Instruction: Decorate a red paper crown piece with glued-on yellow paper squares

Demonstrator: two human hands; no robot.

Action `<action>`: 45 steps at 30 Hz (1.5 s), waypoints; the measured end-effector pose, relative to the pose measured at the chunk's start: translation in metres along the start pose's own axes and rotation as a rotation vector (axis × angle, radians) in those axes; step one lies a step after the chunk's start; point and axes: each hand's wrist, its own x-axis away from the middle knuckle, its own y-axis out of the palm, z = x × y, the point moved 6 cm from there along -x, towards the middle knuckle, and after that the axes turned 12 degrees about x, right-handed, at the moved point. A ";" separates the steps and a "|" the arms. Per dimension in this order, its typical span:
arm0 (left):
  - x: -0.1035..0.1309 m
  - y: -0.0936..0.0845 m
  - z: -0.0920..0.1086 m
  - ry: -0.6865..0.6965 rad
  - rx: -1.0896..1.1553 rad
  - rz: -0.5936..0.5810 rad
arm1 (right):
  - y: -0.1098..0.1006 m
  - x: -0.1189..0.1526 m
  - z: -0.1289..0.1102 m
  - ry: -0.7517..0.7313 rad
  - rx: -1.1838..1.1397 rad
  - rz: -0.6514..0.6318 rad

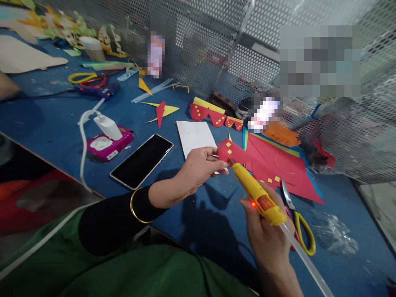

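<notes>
My left hand (201,167) pinches the edge of a red paper cutout (225,152) that bears small yellow squares. In my right hand (267,231) is a yellow hot glue gun (256,192), its red light lit and a clear glue stick sticking out of its back. The nozzle tip is at the lower edge of the cutout; whether it touches cannot be made out. Beneath my left fingers lies a white sheet (196,136). Red sheets (293,175) with several loose yellow squares on them lie to the right, over blue and yellow sheets.
Scissors (298,231) and crumpled clear plastic (334,233) lie at right. On the left are a black-screened phone (142,161) and a purple power strip (113,144) with a white plug. Finished-looking red pieces (207,113) line the perforated metal screen (198,53). Another person's hand (8,86) shows at far left.
</notes>
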 end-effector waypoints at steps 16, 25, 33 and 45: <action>-0.001 -0.001 0.001 0.001 0.006 0.025 | -0.001 0.000 0.001 0.018 -0.025 -0.012; 0.000 -0.001 0.000 -0.007 -0.003 0.035 | -0.005 -0.001 0.001 0.022 -0.040 0.027; 0.000 -0.001 -0.001 -0.002 0.004 0.014 | -0.003 -0.001 0.004 0.026 0.039 0.024; -0.004 -0.005 0.001 0.079 0.005 0.015 | -0.001 0.003 0.004 0.157 -0.543 -0.081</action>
